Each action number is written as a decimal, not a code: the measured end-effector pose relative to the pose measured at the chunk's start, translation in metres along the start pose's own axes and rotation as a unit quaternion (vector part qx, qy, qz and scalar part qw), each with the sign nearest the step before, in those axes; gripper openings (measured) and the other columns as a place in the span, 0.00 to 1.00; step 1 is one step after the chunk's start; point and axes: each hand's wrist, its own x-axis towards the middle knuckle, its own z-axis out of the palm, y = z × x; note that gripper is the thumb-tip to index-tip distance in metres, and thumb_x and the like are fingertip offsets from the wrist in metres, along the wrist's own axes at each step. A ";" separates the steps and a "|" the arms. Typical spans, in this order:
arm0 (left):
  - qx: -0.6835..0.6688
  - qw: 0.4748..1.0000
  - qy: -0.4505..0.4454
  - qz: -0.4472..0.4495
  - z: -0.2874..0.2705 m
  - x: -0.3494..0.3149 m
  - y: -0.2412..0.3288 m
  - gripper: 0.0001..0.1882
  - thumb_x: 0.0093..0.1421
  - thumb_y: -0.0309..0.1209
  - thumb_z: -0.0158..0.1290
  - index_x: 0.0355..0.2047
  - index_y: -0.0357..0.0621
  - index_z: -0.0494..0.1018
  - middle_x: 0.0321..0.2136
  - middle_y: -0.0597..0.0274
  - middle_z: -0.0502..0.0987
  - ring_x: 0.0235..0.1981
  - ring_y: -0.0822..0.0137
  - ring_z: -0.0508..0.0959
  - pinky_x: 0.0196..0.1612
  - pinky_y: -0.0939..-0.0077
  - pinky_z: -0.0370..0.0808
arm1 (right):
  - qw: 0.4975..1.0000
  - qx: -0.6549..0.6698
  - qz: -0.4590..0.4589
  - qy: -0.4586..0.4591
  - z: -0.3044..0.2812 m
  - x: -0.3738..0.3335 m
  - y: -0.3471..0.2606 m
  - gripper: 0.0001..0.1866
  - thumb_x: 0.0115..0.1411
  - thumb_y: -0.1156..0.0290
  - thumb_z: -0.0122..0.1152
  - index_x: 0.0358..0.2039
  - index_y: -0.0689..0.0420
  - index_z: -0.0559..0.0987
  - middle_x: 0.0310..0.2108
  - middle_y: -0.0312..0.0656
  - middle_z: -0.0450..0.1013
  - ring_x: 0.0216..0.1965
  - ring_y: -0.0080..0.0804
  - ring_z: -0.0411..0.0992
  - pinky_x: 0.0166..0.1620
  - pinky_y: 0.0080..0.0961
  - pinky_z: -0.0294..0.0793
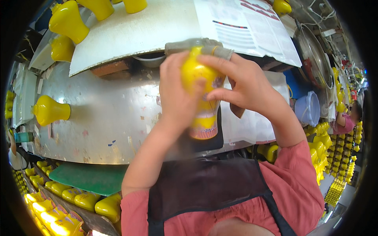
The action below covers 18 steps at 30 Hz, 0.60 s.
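Observation:
A yellow vase point(208, 107) with a patterned decal and a pink band near its base lies in front of me, neck away. My left hand point(175, 88) wraps round its left side, blurred by motion. On the other side my right hand point(244, 80) grips the vase, thumb and fingers against the decal. Below that hand a brown flat piece point(236, 111) sticks out; whether I hold it cannot be told. Beyond the neck lies a folded grey cloth point(220, 51). A dark cloth point(216, 142) is under the base.
Another yellow vase point(51, 110) lies on the metal table point(98, 133) at left. Several more stand on the raised white board point(157, 29), beside printed sheets point(252, 31). A pale blue bucket point(308, 108) is at right. Rows of yellow vases point(86, 200) sit lower left.

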 end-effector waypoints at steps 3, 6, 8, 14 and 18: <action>-0.038 0.998 0.025 -0.037 0.003 -0.017 0.007 0.36 0.68 0.46 0.50 0.69 0.38 0.56 0.63 0.41 0.60 0.64 0.45 0.65 0.67 0.54 0.62 | 0.988 0.071 0.112 0.075 0.014 -0.015 0.000 0.36 0.54 0.56 0.74 0.64 0.48 0.74 0.35 0.47 0.76 0.28 0.38 0.73 0.33 0.35 0.74; -0.117 0.987 -0.007 -0.107 0.006 -0.025 0.009 0.40 0.68 0.42 0.49 0.73 0.38 0.47 0.68 0.40 0.54 0.67 0.46 0.62 0.70 0.56 0.59 | 0.975 0.150 0.120 0.111 0.040 -0.030 0.004 0.48 0.51 0.57 0.75 0.70 0.53 0.65 0.31 0.45 0.76 0.26 0.32 0.73 0.32 0.30 0.72; -0.215 0.962 -0.022 -0.166 0.008 -0.027 0.009 0.42 0.67 0.40 0.50 0.74 0.38 0.43 0.69 0.39 0.53 0.68 0.46 0.61 0.70 0.55 0.58 | 0.951 0.242 0.193 0.019 0.049 -0.040 0.010 0.54 0.50 0.58 0.76 0.74 0.53 0.57 0.26 0.44 0.76 0.24 0.32 0.73 0.31 0.29 0.72; -0.063 0.990 -0.053 -0.110 0.001 -0.042 0.008 0.45 0.71 0.38 0.49 0.76 0.43 0.33 0.73 0.43 0.46 0.73 0.52 0.51 0.74 0.59 0.48 | 0.908 0.334 0.254 0.017 0.053 -0.051 0.009 0.55 0.53 0.59 0.73 0.76 0.52 0.51 0.23 0.43 0.76 0.24 0.31 0.76 0.32 0.29 0.74; 0.029 0.996 -0.074 -0.040 0.002 -0.049 0.008 0.52 0.66 0.37 0.55 0.76 0.44 0.31 0.74 0.41 0.42 0.75 0.47 0.46 0.75 0.56 0.45 | 0.914 0.337 0.226 0.014 0.057 -0.046 0.004 0.56 0.54 0.59 0.72 0.77 0.51 0.47 0.23 0.45 0.77 0.26 0.33 0.77 0.35 0.29 0.76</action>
